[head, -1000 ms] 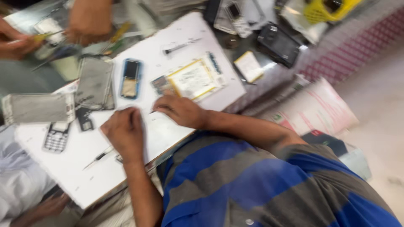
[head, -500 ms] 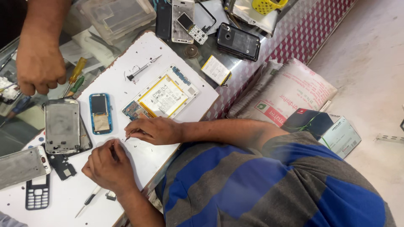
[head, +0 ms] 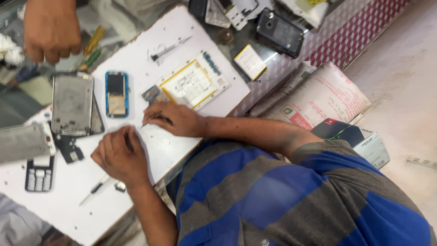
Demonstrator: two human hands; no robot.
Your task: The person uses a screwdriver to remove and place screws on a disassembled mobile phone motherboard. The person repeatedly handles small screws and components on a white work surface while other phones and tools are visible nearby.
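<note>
Head view: right hand (head: 178,119) pinched thin tool (head: 150,119), long axis slanting toward left hand (head: 119,155); left fingers curled on white board (head: 150,68), contents unclear.

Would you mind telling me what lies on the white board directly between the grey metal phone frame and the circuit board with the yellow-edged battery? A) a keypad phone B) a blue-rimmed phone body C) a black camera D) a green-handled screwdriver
B: the blue-rimmed phone body lies between the grey frame and the yellow-edged battery on the white board.
</note>
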